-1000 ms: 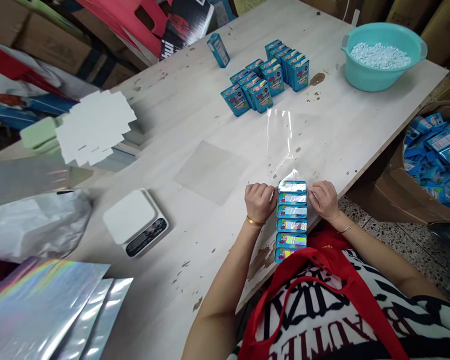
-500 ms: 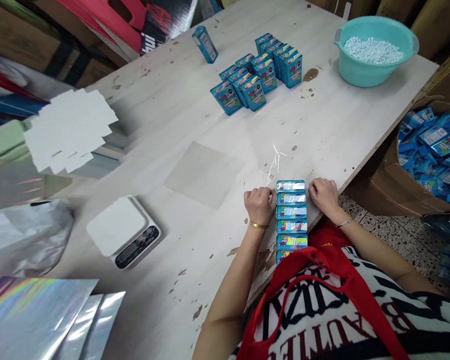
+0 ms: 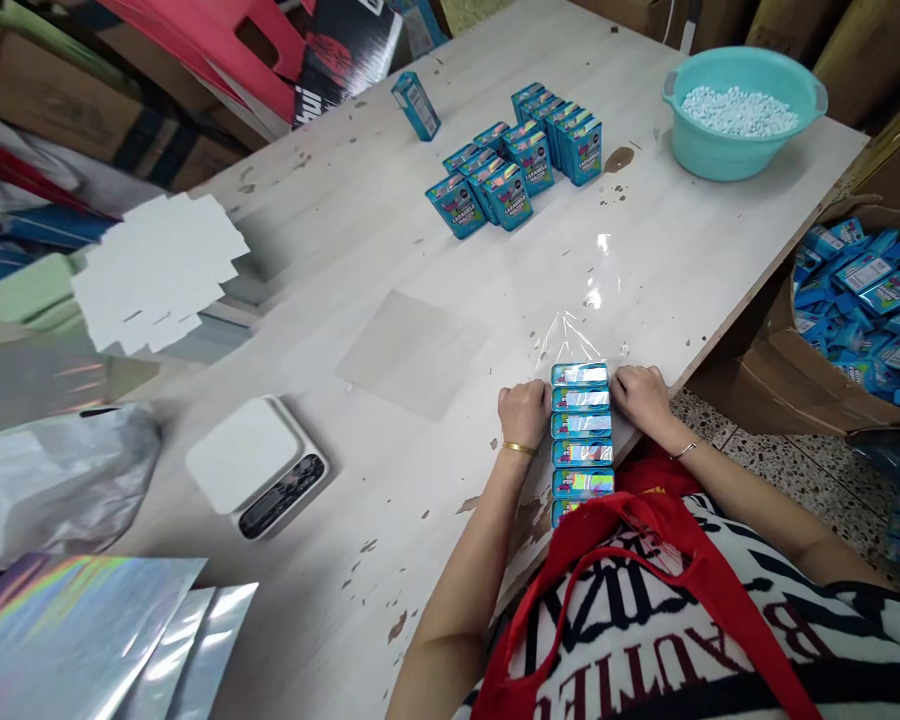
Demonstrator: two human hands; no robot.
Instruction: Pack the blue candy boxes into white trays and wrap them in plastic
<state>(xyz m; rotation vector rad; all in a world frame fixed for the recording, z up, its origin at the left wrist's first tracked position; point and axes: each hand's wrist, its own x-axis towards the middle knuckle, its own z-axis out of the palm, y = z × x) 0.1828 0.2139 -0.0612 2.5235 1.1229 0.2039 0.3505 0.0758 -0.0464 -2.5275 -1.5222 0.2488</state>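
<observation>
A row of small blue candy boxes (image 3: pixel 581 427) stretches away from the red apron, narrow ends facing up. Clear plastic film (image 3: pixel 570 335) lies around the far end of the row, visible by its creases and glints. My left hand (image 3: pixel 524 412) is closed at the row's left side, near the far boxes. On the right side, my right hand (image 3: pixel 640 393) is closed too, fingers curled beside the far boxes. Both hands seem to pinch the film's edges; the fingertips are partly hidden.
More upright candy boxes (image 3: pixel 506 180) stand farther back. A turquoise basin (image 3: pixel 720 150) holds white pellets. Left are a white scale (image 3: pixel 249 465), a white card stack (image 3: pixel 157 265) and shiny sheets (image 3: pixel 82 630). A transparent sheet (image 3: pixel 416 352) lies mid-table. A carton (image 3: pixel 780 370) of blue boxes sits right.
My left hand has shifted slightly right, closer to the row, and my right hand slightly left. The film's creases beyond the row have spread wider. The camera view has shifted slightly.
</observation>
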